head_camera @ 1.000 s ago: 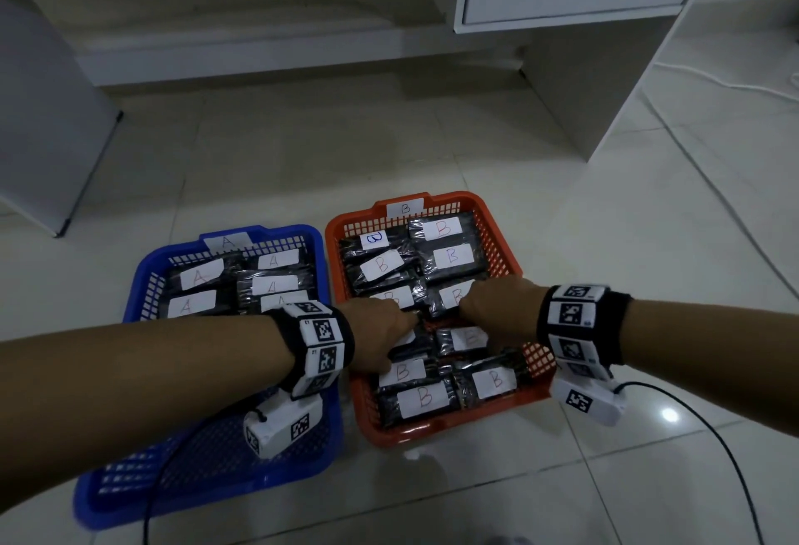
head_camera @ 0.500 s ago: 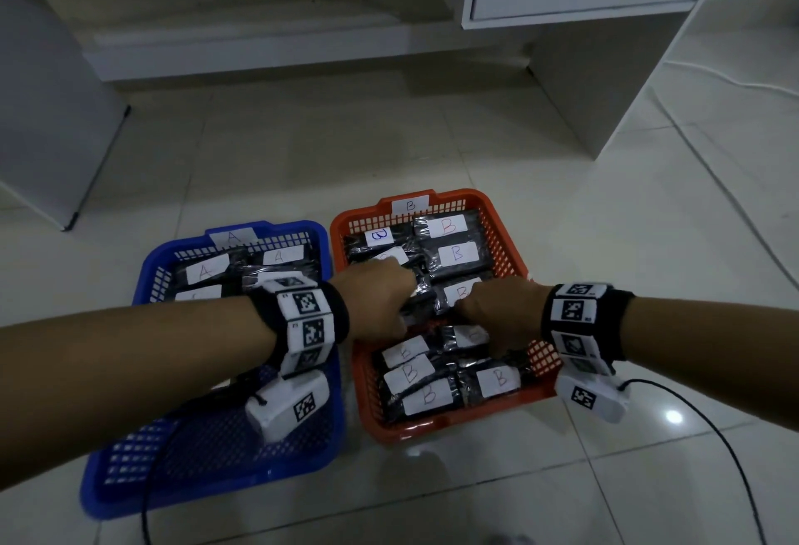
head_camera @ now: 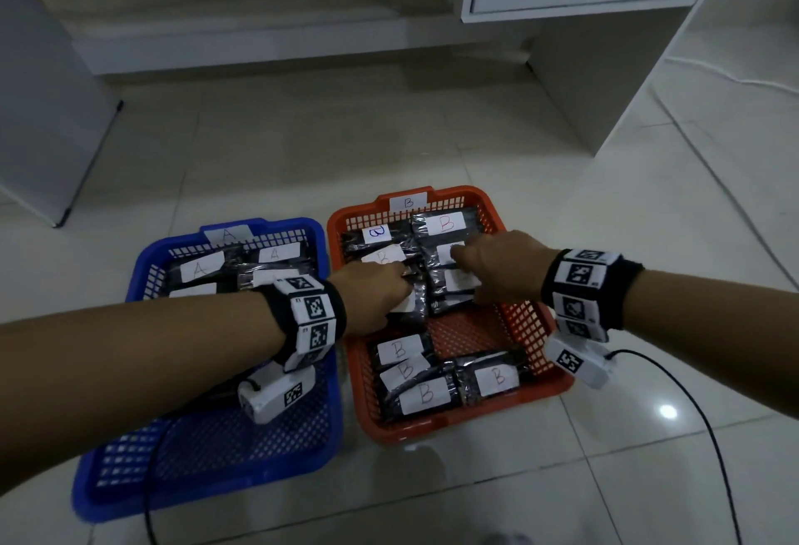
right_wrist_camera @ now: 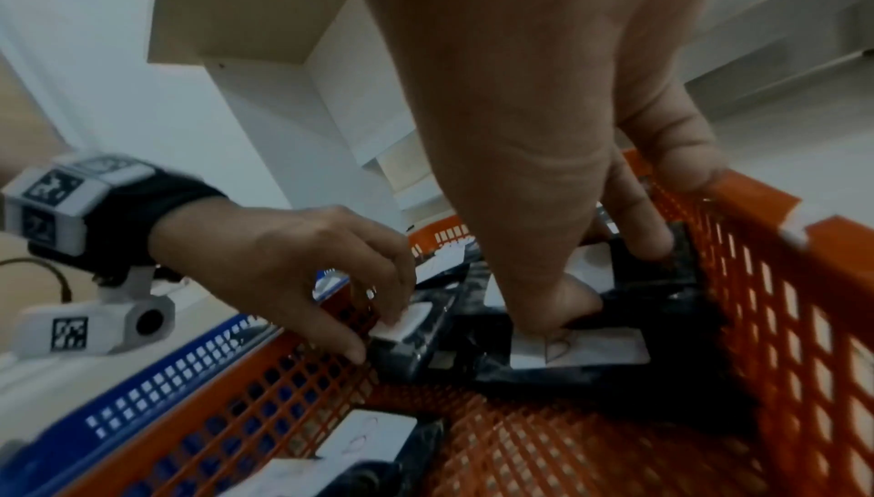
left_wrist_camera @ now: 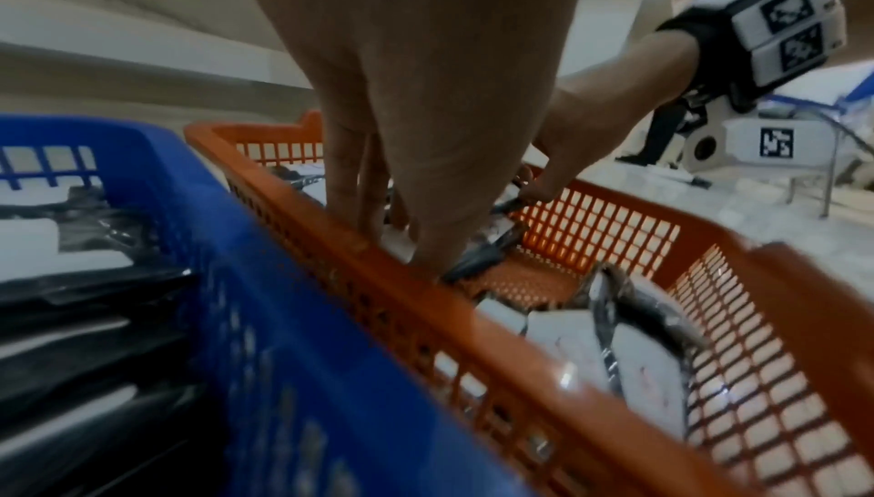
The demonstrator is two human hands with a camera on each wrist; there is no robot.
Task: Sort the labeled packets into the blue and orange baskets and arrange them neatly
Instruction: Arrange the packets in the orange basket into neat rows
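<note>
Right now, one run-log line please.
left hand: grips B packet | right hand: grips B packet | orange basket: bare gap mid-floor | blue basket: A packets at far end

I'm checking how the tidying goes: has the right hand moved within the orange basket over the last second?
Yes. The right hand has gone toward the far end of the orange basket, leaving bare mesh between it and the B packets at the near end.

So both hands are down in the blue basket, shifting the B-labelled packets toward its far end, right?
Not quite: the basket is wrong. In the head view the left hand and right hand are both in the orange basket, on the B-labelled packets at its far end. The blue basket beside it holds the A-labelled packets.
</note>
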